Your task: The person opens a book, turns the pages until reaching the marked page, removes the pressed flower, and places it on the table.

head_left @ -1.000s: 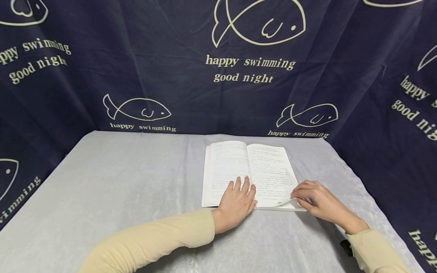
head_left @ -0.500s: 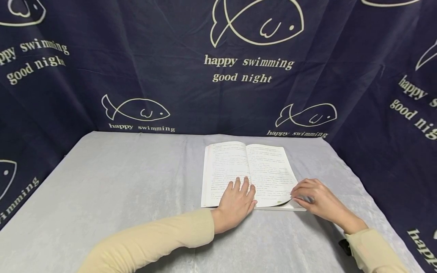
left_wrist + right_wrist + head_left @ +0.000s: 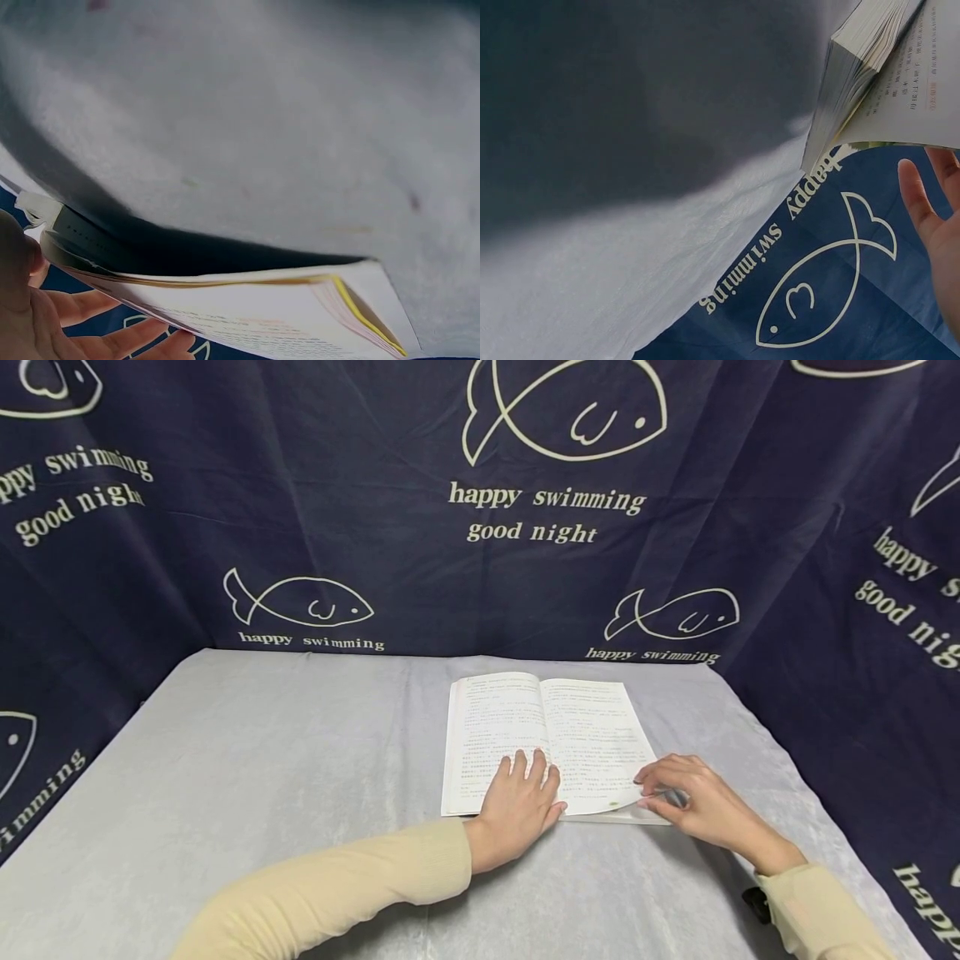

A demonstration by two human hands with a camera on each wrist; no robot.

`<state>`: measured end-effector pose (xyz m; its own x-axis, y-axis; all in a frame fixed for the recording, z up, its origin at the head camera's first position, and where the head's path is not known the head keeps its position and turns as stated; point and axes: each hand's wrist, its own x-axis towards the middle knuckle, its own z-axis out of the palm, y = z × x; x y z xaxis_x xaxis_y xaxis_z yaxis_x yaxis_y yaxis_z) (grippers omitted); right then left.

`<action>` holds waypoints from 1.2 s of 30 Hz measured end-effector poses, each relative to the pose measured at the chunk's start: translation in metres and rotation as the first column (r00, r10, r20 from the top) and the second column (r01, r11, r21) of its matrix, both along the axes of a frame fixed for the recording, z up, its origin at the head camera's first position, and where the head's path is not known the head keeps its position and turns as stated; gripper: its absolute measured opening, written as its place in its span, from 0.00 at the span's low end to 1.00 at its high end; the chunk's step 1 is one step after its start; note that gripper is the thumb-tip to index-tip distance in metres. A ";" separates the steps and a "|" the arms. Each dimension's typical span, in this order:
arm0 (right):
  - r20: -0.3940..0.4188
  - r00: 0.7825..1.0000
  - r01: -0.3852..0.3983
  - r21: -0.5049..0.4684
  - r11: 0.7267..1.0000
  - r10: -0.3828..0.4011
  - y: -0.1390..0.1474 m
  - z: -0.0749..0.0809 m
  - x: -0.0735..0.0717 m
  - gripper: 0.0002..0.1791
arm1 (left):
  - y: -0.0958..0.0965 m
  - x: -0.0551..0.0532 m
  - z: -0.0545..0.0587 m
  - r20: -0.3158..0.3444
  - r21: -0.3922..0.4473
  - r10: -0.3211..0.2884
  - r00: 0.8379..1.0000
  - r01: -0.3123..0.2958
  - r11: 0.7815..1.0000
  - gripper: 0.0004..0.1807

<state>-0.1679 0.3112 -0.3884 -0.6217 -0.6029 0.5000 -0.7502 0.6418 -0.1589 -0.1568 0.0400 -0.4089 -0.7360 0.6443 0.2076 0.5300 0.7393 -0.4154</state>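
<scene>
An open book [image 3: 592, 727] with printed white pages lies on the cloth-covered table. My left hand [image 3: 520, 806] rests on the lower part of the book beside the centre fold, its fingers extended. In the left wrist view, the fingers of this hand [image 3: 97, 330] reach over the lower edge of the book [image 3: 247, 307]. At the bottom right corner, my right hand [image 3: 693, 797] pinches a slightly lifted page corner between thumb and fingers. The right wrist view shows the raised page [image 3: 907, 112] curving above the thick page block [image 3: 859, 64], with fingers [image 3: 915, 191] at its edge.
A pale grey cloth [image 3: 285, 752] covers the table. Dark blue curtains [image 3: 420, 568] with white fish drawings and lettering stand behind it and along both sides. A small black object [image 3: 757, 904] shows at the right sleeve cuff [image 3: 795, 885].
The fingers and thumb of my right hand have shifted slightly at the page corner, and the dark gap under the corner seen half a second ago looks lighter. My left hand stays in place.
</scene>
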 end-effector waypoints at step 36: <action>-0.029 1.000 0.003 -0.057 0.998 -0.005 0.007 0.003 -0.007 0.18 | 0.006 -0.001 0.000 -0.069 0.031 -0.013 0.998 0.015 0.999 0.33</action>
